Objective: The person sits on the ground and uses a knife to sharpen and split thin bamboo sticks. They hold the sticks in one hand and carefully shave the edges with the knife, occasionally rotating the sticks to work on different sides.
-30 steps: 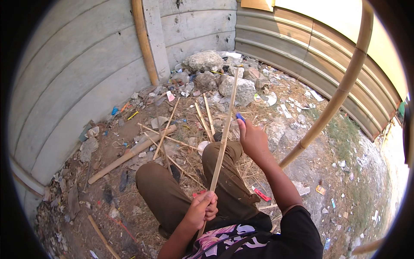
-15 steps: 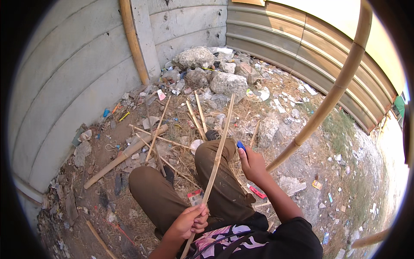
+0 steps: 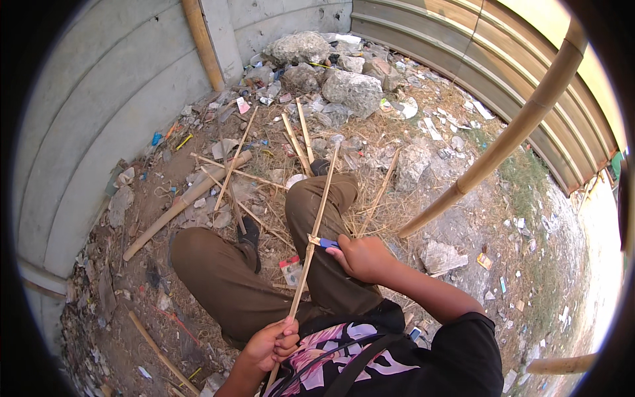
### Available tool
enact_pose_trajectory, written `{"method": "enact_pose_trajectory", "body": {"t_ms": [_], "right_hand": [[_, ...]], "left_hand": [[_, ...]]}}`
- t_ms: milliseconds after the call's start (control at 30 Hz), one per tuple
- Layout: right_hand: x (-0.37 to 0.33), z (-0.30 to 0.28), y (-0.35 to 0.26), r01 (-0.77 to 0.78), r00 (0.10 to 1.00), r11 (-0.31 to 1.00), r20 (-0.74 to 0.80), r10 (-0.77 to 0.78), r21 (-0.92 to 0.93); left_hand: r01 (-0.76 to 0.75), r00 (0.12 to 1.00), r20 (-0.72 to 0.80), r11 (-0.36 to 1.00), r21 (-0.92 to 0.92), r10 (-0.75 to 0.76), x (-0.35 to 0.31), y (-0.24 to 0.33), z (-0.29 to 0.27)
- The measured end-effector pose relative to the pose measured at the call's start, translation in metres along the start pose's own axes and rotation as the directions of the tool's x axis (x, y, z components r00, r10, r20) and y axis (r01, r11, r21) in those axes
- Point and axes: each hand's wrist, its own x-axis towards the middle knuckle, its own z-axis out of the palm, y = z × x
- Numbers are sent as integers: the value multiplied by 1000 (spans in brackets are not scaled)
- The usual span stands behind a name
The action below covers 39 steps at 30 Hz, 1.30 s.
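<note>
A long, narrow bamboo strip [image 3: 323,206] slants up from my lap past my right knee. Its lower part is wrapped in the fingers of my left hand [image 3: 272,343], near my belly. Closed round a blue-handled utility knife [image 3: 326,243] is my right hand [image 3: 365,258], above my right thigh. The knife's tip meets the strip about midway along, where a pale curl or frayed bit shows. Most of the handle is hidden in my fist.
Several bamboo strips [image 3: 243,151] and a thick bamboo piece [image 3: 192,198] lie ahead and left. A bamboo pole [image 3: 489,159] slants across the right. Rocks [image 3: 354,91] and litter lie before a concrete wall [image 3: 112,126] and a corrugated metal fence [image 3: 456,53].
My right hand has come down and toward me, bringing the knife from beside the strip onto it. The strip's upper end has tilted a little left. The whole view has shifted slightly.
</note>
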Motion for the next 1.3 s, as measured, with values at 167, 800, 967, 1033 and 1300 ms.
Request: {"method": "enact_pose_trajectory", "body": {"t_ms": [167,800,967,1033,1300], "right_hand": [[2,15,-4,14,992,999,-122,-19,-43],[20,25,-10,-77,978,995,-199,64,-59],[59,30,28,-224,950,974,-234,209,-37],[76,30,46,-266,942,964,-218,255,-22],[96,20,211,-750,628,654,-202,752,102]], "left_hand": [[16,994,-110,999,49,-11,-11,1,9],[88,915,-402,989,116,-34,-70,-27,21],[60,943,-333,991,116,-18,-78,-36,11],[64,940,-341,976,206,11,-82,-36,6],[117,757,-651,991,64,-47,-81,-45,20]]}}
